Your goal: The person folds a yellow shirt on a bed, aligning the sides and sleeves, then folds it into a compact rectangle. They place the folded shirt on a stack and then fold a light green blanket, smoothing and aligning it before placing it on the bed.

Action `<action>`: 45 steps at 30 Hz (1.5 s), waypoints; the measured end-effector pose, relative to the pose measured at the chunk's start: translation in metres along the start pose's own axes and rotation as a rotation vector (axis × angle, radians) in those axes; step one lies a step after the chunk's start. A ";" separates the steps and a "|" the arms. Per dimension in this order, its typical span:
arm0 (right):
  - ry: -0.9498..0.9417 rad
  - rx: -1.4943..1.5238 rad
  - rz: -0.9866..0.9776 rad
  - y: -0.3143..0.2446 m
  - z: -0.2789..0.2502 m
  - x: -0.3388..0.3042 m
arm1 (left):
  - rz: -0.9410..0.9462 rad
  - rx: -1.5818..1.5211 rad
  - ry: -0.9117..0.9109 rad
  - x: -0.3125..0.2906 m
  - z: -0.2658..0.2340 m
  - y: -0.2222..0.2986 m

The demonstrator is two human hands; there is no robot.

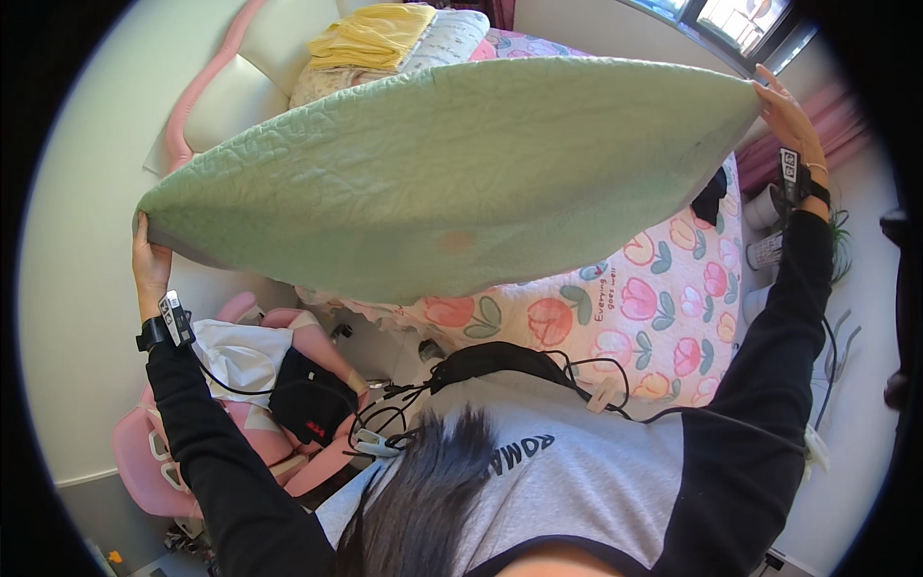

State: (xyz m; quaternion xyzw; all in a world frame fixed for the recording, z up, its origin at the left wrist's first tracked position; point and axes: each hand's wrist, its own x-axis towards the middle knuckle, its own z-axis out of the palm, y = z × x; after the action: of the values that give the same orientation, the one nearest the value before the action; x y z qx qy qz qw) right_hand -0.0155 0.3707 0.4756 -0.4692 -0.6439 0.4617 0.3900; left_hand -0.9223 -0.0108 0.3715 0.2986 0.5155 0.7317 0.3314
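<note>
A pale green quilted cloth (413, 173) is stretched wide between my raised, spread arms, its lower edge sagging in the middle. At its left corner my left hand (151, 266) is closed on the fabric. The opposite corner, higher up at the right, is pinched in my right hand (790, 120), with some fingers pointing up past it. A small orange-brown patch shows low on the cloth. Behind and below it lies a bed with a pink tulip-patterned cover (663, 308), partly hidden by the cloth.
Folded yellow fabric (370, 38) lies on bedding near the pink-edged headboard (207, 72). A pink chair (159, 466) at lower left holds a white cloth (236, 351) and a black garment (310, 396). Black cables (385, 413) hang across my body. Pots and a plant (839, 245) stand at right.
</note>
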 end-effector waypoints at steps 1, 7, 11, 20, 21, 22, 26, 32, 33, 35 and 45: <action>0.027 0.005 -0.017 -0.008 0.011 0.010 | 0.009 0.012 0.036 0.006 -0.011 0.003; 0.314 -0.148 -0.119 -0.036 0.045 0.065 | 0.018 0.213 0.071 0.032 -0.070 0.019; 0.343 -0.820 -0.312 -0.054 0.051 0.073 | 0.083 0.194 0.080 0.045 -0.088 0.024; 0.236 -0.129 0.002 -0.057 0.030 0.030 | 0.118 -0.043 -0.048 0.025 -0.094 0.045; 0.239 0.210 0.062 -0.062 0.030 0.026 | 0.107 -0.055 -0.049 0.024 -0.094 0.048; 0.228 0.300 0.059 -0.069 0.032 0.024 | 0.114 -0.069 -0.060 0.025 -0.096 0.051; -0.074 0.316 0.004 -0.112 0.062 0.003 | 0.151 -0.172 -0.032 0.035 -0.116 0.059; -0.073 -0.457 0.059 -0.144 0.108 -0.010 | 0.225 -0.223 0.009 0.066 -0.148 0.061; -0.003 -0.436 0.038 -0.146 0.104 -0.005 | 0.230 -0.221 0.017 0.070 -0.147 0.061; 0.024 -0.296 -0.024 -0.152 0.084 0.008 | 0.235 -0.211 0.015 0.077 -0.135 0.063; 0.434 -0.314 -0.126 -0.145 -0.023 0.157 | -0.026 -0.121 -0.179 0.151 0.017 -0.008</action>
State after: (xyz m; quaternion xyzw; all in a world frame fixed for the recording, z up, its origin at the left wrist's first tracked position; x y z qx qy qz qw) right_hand -0.0692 0.5082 0.6320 -0.5708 -0.6367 0.2197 0.4696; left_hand -0.9991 0.1201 0.3834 0.3355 0.4423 0.7275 0.4032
